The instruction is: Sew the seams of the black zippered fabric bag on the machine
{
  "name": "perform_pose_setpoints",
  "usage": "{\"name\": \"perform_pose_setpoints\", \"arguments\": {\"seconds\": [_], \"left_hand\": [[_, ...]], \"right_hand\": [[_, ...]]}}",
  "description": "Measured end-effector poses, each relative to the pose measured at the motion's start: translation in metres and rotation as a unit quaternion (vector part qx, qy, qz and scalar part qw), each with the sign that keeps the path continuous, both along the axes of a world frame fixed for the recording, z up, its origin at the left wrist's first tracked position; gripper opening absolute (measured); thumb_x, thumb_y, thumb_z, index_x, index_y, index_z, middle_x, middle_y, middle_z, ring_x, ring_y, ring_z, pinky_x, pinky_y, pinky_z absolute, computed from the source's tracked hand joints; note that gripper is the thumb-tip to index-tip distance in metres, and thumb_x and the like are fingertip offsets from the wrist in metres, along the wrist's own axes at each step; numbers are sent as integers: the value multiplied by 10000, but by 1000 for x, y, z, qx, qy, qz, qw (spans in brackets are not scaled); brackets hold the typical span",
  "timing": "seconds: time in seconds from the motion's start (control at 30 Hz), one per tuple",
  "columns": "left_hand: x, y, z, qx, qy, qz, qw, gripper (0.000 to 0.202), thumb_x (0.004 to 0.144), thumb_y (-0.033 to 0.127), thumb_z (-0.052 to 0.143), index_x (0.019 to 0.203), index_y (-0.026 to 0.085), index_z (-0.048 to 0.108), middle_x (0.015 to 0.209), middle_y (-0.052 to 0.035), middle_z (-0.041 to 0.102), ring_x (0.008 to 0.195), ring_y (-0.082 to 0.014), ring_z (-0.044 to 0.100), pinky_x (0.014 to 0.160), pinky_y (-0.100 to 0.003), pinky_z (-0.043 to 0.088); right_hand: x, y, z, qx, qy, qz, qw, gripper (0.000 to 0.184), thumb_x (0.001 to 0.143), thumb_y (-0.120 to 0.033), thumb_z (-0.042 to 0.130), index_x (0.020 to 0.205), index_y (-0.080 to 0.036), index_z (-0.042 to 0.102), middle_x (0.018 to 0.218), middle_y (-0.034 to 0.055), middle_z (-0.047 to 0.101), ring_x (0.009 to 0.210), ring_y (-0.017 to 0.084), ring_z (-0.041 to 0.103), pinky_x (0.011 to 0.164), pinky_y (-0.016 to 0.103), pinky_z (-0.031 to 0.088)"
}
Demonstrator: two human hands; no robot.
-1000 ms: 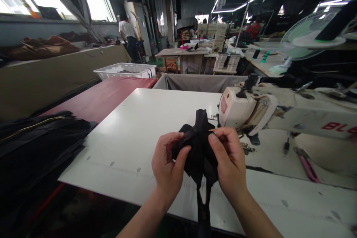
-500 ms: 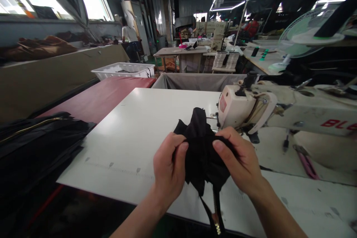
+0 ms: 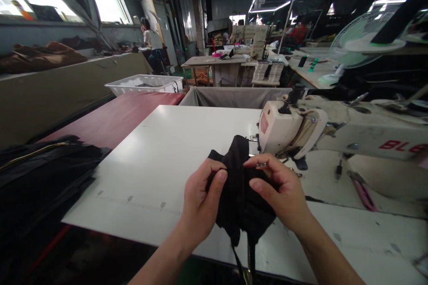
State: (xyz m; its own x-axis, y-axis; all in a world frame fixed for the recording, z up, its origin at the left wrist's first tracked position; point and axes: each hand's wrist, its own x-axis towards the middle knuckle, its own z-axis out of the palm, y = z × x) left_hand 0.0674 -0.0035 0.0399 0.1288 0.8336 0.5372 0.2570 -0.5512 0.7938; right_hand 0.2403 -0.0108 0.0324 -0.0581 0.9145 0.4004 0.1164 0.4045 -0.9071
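A gathered piece of black cloth (image 3: 232, 187) is between my hands, above the white sewing table (image 3: 133, 164). My left hand (image 3: 203, 198) is closed, pinching the cloth's left side between thumb and bent forefinger. At the cloth's right side, my right hand (image 3: 282, 191) has its thumb and forefinger parted, the forefinger's tip touching a fold. Its other fingers are partly hidden. From the cloth's lower end hangs a zipper (image 3: 248, 254) with gold-coloured metal at the bottom. The head of a sewing machine (image 3: 277, 127) stands just beyond my right hand.
More black cloth with a gold zipper (image 3: 43, 151) lies at the left. Behind the table are a red surface (image 3: 117, 113), a white plastic crate (image 3: 143, 82) and a grey-lined bin (image 3: 234, 96). A fan (image 3: 354, 35) stands at the right. A person (image 3: 152, 40) sits near the windows.
My right thumb and forefinger have parted and moved left over the cloth. The cloth and its hanging zipper have shifted slightly down and left. My left hand keeps its pinch.
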Motion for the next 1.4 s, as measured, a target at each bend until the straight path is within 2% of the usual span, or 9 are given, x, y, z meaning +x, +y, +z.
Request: {"name": "perform_pose_setpoints", "arguments": {"seconds": [0.2,0.33,0.4,0.53,0.7,0.83,1.1,1.3,1.4], "left_hand": [[-1,-1,-4,-30,9,-17,999,186,961,275,502,812,181,563,705,22,515,630,-97,481,567,-216,374],[-1,-1,-9,2,-24,-23,999,174,950,218,514,807,187,608,706,13,552,641,-104,507,585,-222,392],[0,-1,-12,20,-41,-38,998,158,944,203,520,827,195,626,725,12,591,650,-105,531,594,-217,413],[0,-2,-16,45,-27,-14,999,142,941,180,521,862,205,637,731,28,626,636,-86,562,577,-183,427],[0,0,-16,48,-8,-6,999,143,946,194,512,866,205,629,710,30,616,603,-82,548,525,-185,400],[-1,-2,-15,6,9,-16,1000,168,956,243,495,865,190,626,717,4,607,616,-110,539,516,-221,386],[-1,-20,-27,-33,24,30,999,158,968,239,463,862,193,571,773,-10,579,739,-145,551,672,-267,433],[12,-11,-54,41,18,82,996,209,978,193,414,1034,216,614,1107,-41,667,1078,-187,604,1059,-367,366],[0,-11,-39,72,59,127,987,214,967,158,407,989,211,613,986,-29,698,913,-162,656,843,-279,476]], "right_hand": [[5,0,5,124,-114,-101,980,151,887,-321,611,789,-224,673,604,-36,636,497,96,550,472,200,418],[7,1,5,110,-134,-55,983,114,821,-342,711,882,-248,731,733,-18,732,605,138,663,561,220,517],[9,2,4,87,-119,-16,989,112,810,-342,725,875,-254,750,733,-10,738,606,150,669,566,236,531],[8,3,6,86,-75,-30,993,52,782,-300,754,777,-248,754,717,-2,707,629,141,646,564,232,508],[5,-1,10,17,-47,2,999,99,824,-273,704,743,-218,720,693,-12,673,623,114,618,566,210,493],[3,-3,9,62,-61,-26,996,110,832,-260,693,735,-214,717,647,-18,653,572,108,583,542,219,476],[-1,-5,2,88,-74,-52,992,50,819,-223,701,777,-218,728,678,-15,686,588,120,622,546,225,501],[0,-2,-2,140,-87,-74,984,37,827,-190,689,814,-211,716,696,-11,685,607,120,628,557,230,503],[-13,0,-8,174,-94,-106,974,56,838,-172,666,831,-212,704,697,-3,683,606,128,628,554,242,502]]}}
